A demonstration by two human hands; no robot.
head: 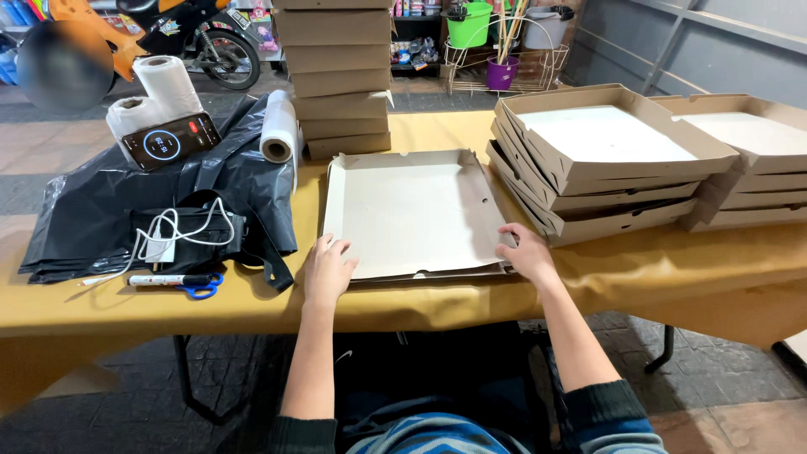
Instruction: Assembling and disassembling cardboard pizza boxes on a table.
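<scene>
- Flat pizza box (412,210): cardboard, unfolded, lying on the table (252,307) right in front of me, back and side flaps partly raised.
- My left hand (326,271): open, palm and fingers pressing the box's near left corner; grasping nothing.
- My right hand (528,252): fingers curled onto the box's near right edge, touching it, not closed round it.
- Step in hand, as I judge it: folding the box into shape.
- Next move calls for lifting the near flap evenly with both hands.
- Right of the box: folded boxes (601,164), stacked.
- Left of the box: black bags (134,202), scissors (200,287).
</scene>
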